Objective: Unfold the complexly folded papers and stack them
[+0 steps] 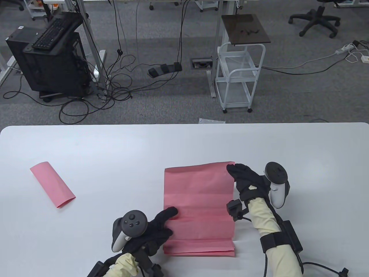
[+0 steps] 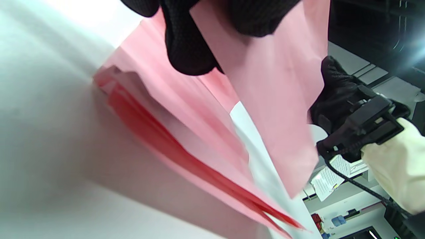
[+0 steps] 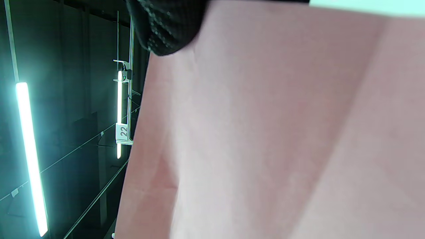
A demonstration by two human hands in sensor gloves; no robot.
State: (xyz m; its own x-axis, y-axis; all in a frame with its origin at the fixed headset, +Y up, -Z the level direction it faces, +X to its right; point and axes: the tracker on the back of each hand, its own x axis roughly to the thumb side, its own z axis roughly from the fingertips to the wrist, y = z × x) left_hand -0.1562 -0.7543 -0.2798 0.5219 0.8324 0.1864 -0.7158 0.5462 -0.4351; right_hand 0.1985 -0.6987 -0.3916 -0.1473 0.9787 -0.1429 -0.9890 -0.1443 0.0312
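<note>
A creased, opened pink sheet [image 1: 199,196] [image 2: 275,99] [image 3: 265,132] is held between both hands in the table view. My right hand [image 1: 232,170] pinches its far right corner, and a fingertip [image 3: 166,30] shows at the sheet's edge. My left hand [image 1: 171,213] pinches its left edge, with the fingers [image 2: 189,49] curled over the paper. Under the sheet's near end lies a stack of flat pink sheets [image 1: 199,249] [image 2: 186,139]; the held sheet is raised above it. A folded pink paper [image 1: 52,184] lies far left on the table.
The white table [image 1: 115,150] spans the whole width, its far edge about mid-frame. Beyond it on the floor stand a white cart [image 1: 239,75], a black computer stand [image 1: 54,60] and loose cables.
</note>
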